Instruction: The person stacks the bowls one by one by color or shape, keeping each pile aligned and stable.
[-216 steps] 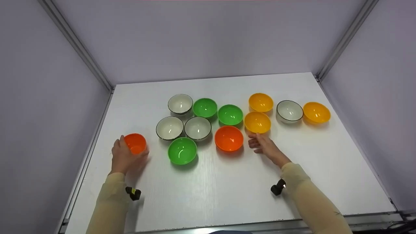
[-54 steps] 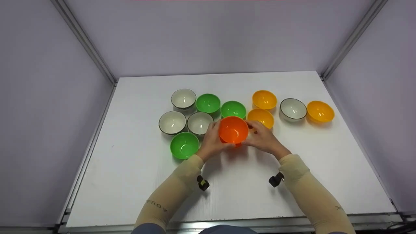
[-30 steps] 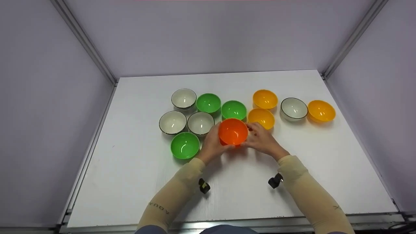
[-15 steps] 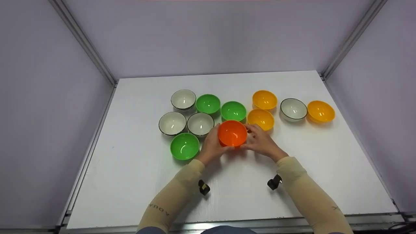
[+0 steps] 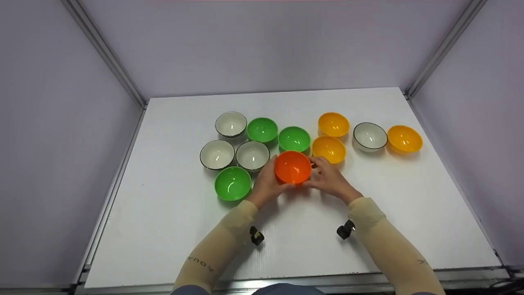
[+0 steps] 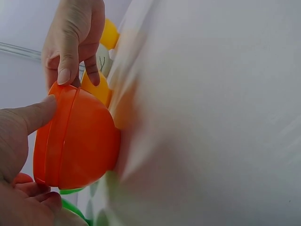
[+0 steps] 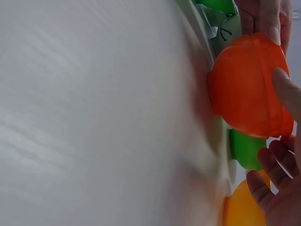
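Note:
Two nested orange bowls (image 5: pixel 293 167) stand upright at the middle of the white table, their doubled rim plain in the left wrist view. My left hand (image 5: pixel 267 183) grips the stack from the left, its thumb (image 6: pixel 40 113) against the rim and fingers round the far side. From the other side my right hand (image 5: pixel 329 177) holds it, thumb (image 7: pixel 286 92) on the outer wall near the rim and the other fingers spread behind. Just behind the stack is a green bowl (image 5: pixel 294 139). A yellow bowl (image 5: pixel 328 149) sits right by the right fingertips.
Left of the stack are white dark-rimmed bowls (image 5: pixel 253 155) and green bowls (image 5: pixel 233 183), close together. Toward the right stand another yellow bowl (image 5: pixel 333 124), a white bowl (image 5: pixel 370 136) and a yellow bowl (image 5: pixel 404 139). Grey walls (image 5: pixel 262 49) enclose the table's back and sides.
Earliest, my left hand held one orange bowl at the far left, apart from the other. That bowl now sits inside the middle one, with both hands round them. Lately almost nothing moves.

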The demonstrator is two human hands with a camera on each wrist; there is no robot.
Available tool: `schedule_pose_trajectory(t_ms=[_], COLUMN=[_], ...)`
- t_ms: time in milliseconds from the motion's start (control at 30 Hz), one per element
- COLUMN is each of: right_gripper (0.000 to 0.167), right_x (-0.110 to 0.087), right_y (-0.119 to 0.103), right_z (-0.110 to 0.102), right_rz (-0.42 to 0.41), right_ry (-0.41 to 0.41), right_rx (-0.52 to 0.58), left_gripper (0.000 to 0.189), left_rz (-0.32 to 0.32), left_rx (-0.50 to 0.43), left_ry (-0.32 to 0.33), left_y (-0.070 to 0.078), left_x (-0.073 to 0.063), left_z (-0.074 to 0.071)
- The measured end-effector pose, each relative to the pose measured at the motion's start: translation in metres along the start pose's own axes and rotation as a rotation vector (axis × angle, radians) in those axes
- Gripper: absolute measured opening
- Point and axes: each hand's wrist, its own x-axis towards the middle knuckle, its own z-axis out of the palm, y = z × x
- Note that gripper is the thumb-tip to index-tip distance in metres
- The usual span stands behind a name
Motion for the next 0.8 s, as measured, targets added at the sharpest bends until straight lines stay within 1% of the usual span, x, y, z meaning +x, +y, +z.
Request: schedule_pose_trajectory(t_ms=[200, 333, 533, 633, 800], right_gripper=[0.087, 0.086, 0.087, 0.087, 0.088], right_x=[0.0006, 0.0005, -0.0004, -0.0014, -0.0021], right_y=[-0.0018, -0.0016, 0.0009, 0.0013, 0.0012], right_z=[0.0000, 0.0001, 0.0015, 0.0022, 0.0024], right_rz=[-0.034, -0.019, 0.011, 0.007, 0.001], right_ry=[0.013, 0.010, 0.005, 0.005, 0.006], right_rx=[-0.010, -0.006, -0.002, 0.008, 0.012], left_gripper=[0.107, 0.109, 0.111, 0.112, 0.114], left_rz=[-0.002, -0.020, -0.053, -0.062, -0.043], left_rx=[0.046, 0.068, 0.059, 0.045, 0.045], left_ry=[-0.005, -0.019, -0.032, -0.033, -0.034], left_y=[0.0014, 0.0019, 0.0018, 0.0010, 0.0009], left_x=[-0.0019, -0.0022, -0.0027, -0.0026, -0.0014], left_z=[-0.0027, -0.0034, -0.0025, -0.0014, -0.0016])
